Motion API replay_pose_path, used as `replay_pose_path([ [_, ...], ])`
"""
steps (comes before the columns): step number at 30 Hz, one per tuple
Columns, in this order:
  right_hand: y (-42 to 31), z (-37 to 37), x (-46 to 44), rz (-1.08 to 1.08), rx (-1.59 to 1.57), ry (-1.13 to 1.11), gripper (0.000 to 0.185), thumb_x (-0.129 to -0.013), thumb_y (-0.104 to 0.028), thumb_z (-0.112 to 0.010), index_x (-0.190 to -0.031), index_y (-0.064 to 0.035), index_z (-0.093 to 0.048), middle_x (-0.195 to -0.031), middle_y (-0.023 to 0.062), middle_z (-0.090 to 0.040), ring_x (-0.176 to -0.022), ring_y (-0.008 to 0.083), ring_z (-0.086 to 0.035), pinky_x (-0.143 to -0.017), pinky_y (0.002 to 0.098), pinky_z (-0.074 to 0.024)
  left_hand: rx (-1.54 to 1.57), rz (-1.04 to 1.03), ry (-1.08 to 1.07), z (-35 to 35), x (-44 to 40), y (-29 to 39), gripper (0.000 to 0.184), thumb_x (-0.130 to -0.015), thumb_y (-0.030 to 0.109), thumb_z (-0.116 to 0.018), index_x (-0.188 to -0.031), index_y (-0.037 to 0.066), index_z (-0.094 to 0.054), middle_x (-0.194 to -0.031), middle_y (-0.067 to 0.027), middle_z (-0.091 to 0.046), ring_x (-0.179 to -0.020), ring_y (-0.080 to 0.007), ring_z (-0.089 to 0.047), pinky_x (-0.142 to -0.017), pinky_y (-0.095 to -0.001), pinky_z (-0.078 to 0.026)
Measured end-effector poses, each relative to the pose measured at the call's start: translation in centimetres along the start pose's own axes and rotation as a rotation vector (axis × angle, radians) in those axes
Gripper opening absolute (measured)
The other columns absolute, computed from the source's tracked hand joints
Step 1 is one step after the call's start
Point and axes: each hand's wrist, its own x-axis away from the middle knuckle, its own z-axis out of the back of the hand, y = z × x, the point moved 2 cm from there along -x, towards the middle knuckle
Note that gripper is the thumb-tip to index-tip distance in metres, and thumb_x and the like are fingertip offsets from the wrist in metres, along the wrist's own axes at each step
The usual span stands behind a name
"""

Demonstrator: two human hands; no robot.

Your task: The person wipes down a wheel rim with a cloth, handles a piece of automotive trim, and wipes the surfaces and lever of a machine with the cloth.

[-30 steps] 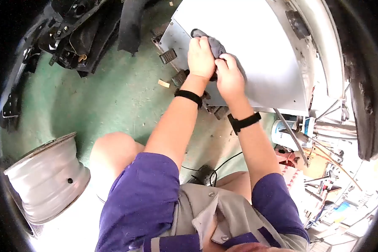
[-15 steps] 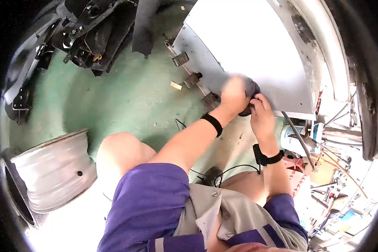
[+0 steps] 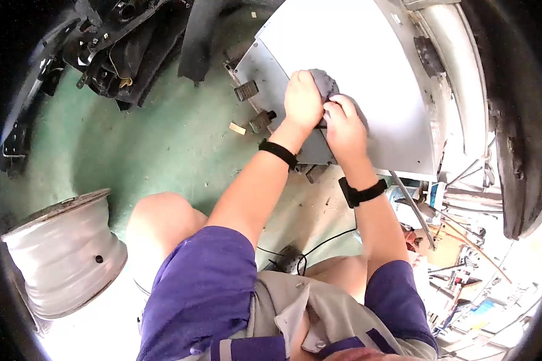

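A large pale grey, bright panel stands tilted in front of me. Against its left part is a dark grey, rounded soft-looking pad; whether it is cloth or foam I cannot tell. My left hand has its fingers closed around the pad's left side. Close beside it, my right hand grips the pad's lower right edge with bent fingers, the thumb side toward the left hand. The hands hide much of the pad. A black band circles each wrist.
Dark ribbed blocks line a rod along the panel's left edge. Black car parts lie at upper left, and a bare wheel rim stands at lower left. Tools and clutter fill the right side. A black cable crosses the floor.
Both hands have moved up and left across the panel with the grey pad, away from its lower edge. The whole view has also shifted slightly.
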Motion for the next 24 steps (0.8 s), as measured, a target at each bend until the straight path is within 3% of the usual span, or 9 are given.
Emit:
replay_pose_path([
  [2, -0.5, 0.3, -1.8, 0.055, -0.021, 0.083, 0.017, -0.090, -0.008, -0.055, -0.105, -0.0058, -0.063, -0.117, 0.0099, -0.062, -0.095, 0.0331, -0.064, -0.081, 0.0412, -0.0530, 0.040, 0.160, 0.025, 1.1, -1.7, 0.3, 0.038, -0.075, 0.010, -0.071, -0.102, -0.006, -0.050, -0.102, -0.0272, -0.056, -0.096, -0.0437, -0.058, -0.085, -0.0474, -0.049],
  [3, -0.7, 1.1, -2.6, 0.049, -0.018, 0.119, 0.017, -0.090, -0.008, -0.055, -0.105, -0.0056, -0.063, -0.117, 0.0103, -0.062, -0.095, 0.0333, -0.064, -0.082, 0.0411, -0.0528, 0.124, 0.328, 0.031, 1.2, -2.6, 0.2, 0.041, -0.074, 0.012, -0.074, -0.101, -0.006, -0.050, -0.102, -0.0279, -0.057, -0.097, -0.0438, -0.059, -0.085, -0.0470, -0.049],
  [6, -1.0, 4.0, -3.5, 0.091, 0.011, 0.236, 0.020, -0.089, -0.006, -0.056, -0.107, -0.0042, -0.064, -0.119, 0.0131, -0.061, -0.101, 0.0322, -0.064, -0.086, 0.0390, -0.0527, 0.215, 0.459, 0.232, 0.6, -1.4, 2.5, 0.039, -0.074, 0.012, -0.073, -0.101, -0.005, -0.050, -0.103, -0.0275, -0.058, -0.099, -0.0437, -0.058, -0.088, -0.0470, -0.047],
  [9, 0.0, 6.5, -1.5, 0.151, 0.145, 0.303, 0.023, -0.087, -0.007, -0.059, -0.109, -0.0055, -0.065, -0.124, 0.0137, -0.060, -0.107, 0.0327, -0.063, -0.089, 0.0389, -0.0528, 0.505, 0.271, 0.253, -0.7, 3.1, 6.6, 0.044, -0.074, 0.006, -0.063, -0.115, -0.004, -0.051, -0.108, -0.0241, -0.057, -0.106, -0.0434, -0.053, -0.096, -0.0471, -0.042],
  [12, -0.3, 9.3, 2.3, 0.017, 0.291, 0.156, 0.028, -0.084, -0.007, -0.064, -0.112, -0.0057, -0.064, -0.132, 0.0140, -0.056, -0.109, 0.0340, -0.062, -0.089, 0.0400, -0.0533, 0.555, 0.075, 0.169, -1.4, 6.4, 9.7, 0.060, -0.065, 0.001, -0.065, -0.121, -0.007, -0.044, -0.114, -0.0257, -0.049, -0.107, -0.0445, -0.047, -0.095, -0.0479, -0.040],
  [14, 0.1, 10.6, 5.2, 0.102, 0.370, 0.226, 0.036, -0.083, -0.005, -0.066, -0.118, -0.0053, -0.060, -0.136, 0.0156, -0.053, -0.114, 0.0355, -0.060, -0.090, 0.0415, -0.0533, 0.546, -0.138, 0.170, -1.3, 7.1, 10.8, 0.062, -0.064, 0.002, -0.066, -0.121, -0.008, -0.043, -0.113, -0.0263, -0.048, -0.105, -0.0450, -0.047, -0.094, -0.0488, -0.040],
  [16, 0.7, 10.9, 7.3, 0.085, 0.433, 0.131, 0.046, -0.084, 0.002, -0.061, -0.129, -0.0006, -0.051, -0.143, 0.0234, -0.043, -0.120, 0.0402, -0.056, -0.092, 0.0448, -0.0525, 0.523, -0.212, 0.146, -0.8, 7.0, 11.8, 0.063, -0.064, 0.003, -0.067, -0.121, -0.008, -0.043, -0.110, -0.0263, -0.048, -0.103, -0.0443, -0.048, -0.092, -0.0483, -0.041],
  [18, -0.1, 11.0, 7.4, 0.026, 0.402, 0.023, 0.057, -0.083, 0.005, -0.055, -0.138, 0.0011, -0.042, -0.148, 0.0286, -0.034, -0.131, 0.0459, -0.043, -0.105, 0.0493, -0.0424, 0.528, -0.208, 0.132, -0.6, 6.4, 11.9, 0.056, -0.067, 0.002, -0.066, -0.118, -0.008, -0.046, -0.107, -0.0252, -0.049, -0.099, -0.0427, -0.049, -0.090, -0.0471, -0.042],
  [24, 0.3, 7.1, 1.6, 0.064, 0.504, 0.131, 0.058, -0.086, 0.001, -0.059, -0.140, 0.0030, -0.040, -0.148, 0.0315, -0.033, -0.131, 0.0474, -0.042, -0.105, 0.0510, -0.0411, 0.513, -0.238, 0.282, -0.2, 1.1, 9.8, 0.047, -0.071, 0.006, -0.067, -0.113, -0.006, -0.050, -0.107, -0.0248, -0.051, -0.096, -0.0420, -0.050, -0.086, -0.0470, -0.044],
])
